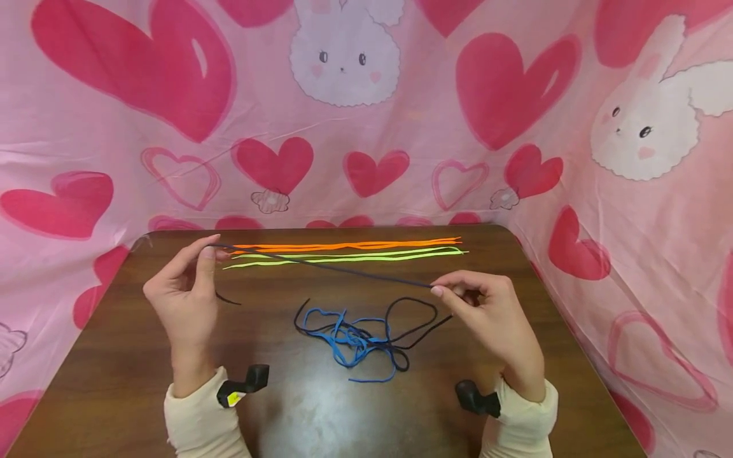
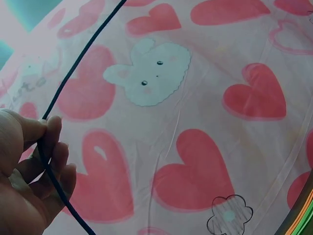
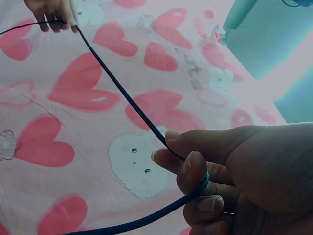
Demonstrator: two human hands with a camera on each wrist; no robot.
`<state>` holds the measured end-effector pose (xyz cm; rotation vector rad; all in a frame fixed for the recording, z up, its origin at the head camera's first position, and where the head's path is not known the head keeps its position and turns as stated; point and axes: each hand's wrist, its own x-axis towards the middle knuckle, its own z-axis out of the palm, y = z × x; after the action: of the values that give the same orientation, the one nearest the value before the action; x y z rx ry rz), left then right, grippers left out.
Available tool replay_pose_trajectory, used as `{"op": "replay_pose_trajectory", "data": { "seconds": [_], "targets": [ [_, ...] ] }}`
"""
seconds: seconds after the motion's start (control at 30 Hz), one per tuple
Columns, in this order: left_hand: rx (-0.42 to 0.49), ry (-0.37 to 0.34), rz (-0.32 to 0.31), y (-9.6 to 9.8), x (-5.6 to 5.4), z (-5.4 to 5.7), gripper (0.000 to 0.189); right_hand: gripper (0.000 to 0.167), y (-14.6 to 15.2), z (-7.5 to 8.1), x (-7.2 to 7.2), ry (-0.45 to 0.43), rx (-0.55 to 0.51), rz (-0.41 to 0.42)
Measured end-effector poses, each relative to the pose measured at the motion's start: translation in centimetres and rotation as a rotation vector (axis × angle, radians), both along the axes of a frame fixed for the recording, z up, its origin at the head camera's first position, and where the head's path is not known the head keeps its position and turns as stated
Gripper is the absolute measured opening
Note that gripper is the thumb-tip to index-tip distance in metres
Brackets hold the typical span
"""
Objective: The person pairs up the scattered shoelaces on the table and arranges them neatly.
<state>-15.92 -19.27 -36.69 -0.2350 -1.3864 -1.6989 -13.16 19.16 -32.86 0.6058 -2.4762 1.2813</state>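
A dark navy cord is stretched between my two hands above the table, sloping down to the right. My left hand pinches it between thumb and fingers, and a short tail hangs below that hand. Thumb and forefinger of my right hand pinch the other end of the taut stretch; in the right wrist view the cord also loops round a finger. From the right hand the cord runs down to a loose tangle on the table, where it lies mixed with a blue cord.
Orange cords lie straight side by side near the table's far edge. Yellow-green cords lie just in front of them. The brown wooden table is bordered by a pink heart-and-rabbit curtain at the back and sides.
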Motion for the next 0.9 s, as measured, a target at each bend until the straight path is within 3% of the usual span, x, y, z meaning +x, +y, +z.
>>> {"op": "replay_pose_trajectory", "data": {
  "seconds": [0.2,0.4,0.67,0.9],
  "targets": [
    [0.041,-0.011,0.013,-0.6,0.1,0.1,0.019,0.016,1.1,0.3,-0.2,0.03,-0.003,-0.037],
    [0.06,-0.056,0.075,-1.5,0.6,0.2,0.021,0.014,2.3,0.5,-0.4,0.058,0.027,-0.068],
    [-0.11,-0.176,0.277,-3.5,0.7,-0.8,0.019,0.012,3.5,0.6,-1.0,0.03,0.079,-0.133],
    [-0.366,-0.295,0.465,-5.2,0.8,-1.4,0.016,0.011,5.1,0.3,-1.4,0.004,0.12,-0.146]
  ]
}}
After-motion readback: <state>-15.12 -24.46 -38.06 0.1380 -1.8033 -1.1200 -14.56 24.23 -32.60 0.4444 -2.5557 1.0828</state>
